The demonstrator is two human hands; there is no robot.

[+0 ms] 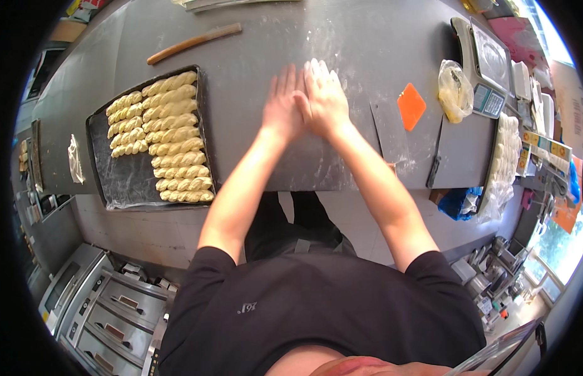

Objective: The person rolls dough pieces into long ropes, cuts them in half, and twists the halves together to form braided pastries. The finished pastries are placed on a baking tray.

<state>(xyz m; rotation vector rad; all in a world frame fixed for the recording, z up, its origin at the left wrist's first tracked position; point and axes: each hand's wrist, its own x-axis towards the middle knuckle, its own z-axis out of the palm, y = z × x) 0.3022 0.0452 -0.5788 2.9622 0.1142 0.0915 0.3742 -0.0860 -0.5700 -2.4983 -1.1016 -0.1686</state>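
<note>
Over the middle of the grey worktop [244, 94], my left hand [284, 105] and my right hand [326, 96] are side by side, palms down and touching near the thumbs. The left is blurred. No dough shows around them; what is under the palms is hidden. To the left, a black baking tray [131, 181] holds several twisted dough strands [171, 123] in two columns. A wooden rolling pin [195, 43] lies beyond the tray. On the right are an orange dough scraper [411, 107] and a flat metal blade [390, 134], close to my right forearm.
Farther right lie a black-handled knife [434, 164], a plastic bag with yellow contents [455, 91], a digital scale [488, 101] and a plastic-covered tray of pale pieces [503, 155]. A crumpled white wrapper [75, 160] is at the far left. A deck oven [117, 319] stands behind, lower left.
</note>
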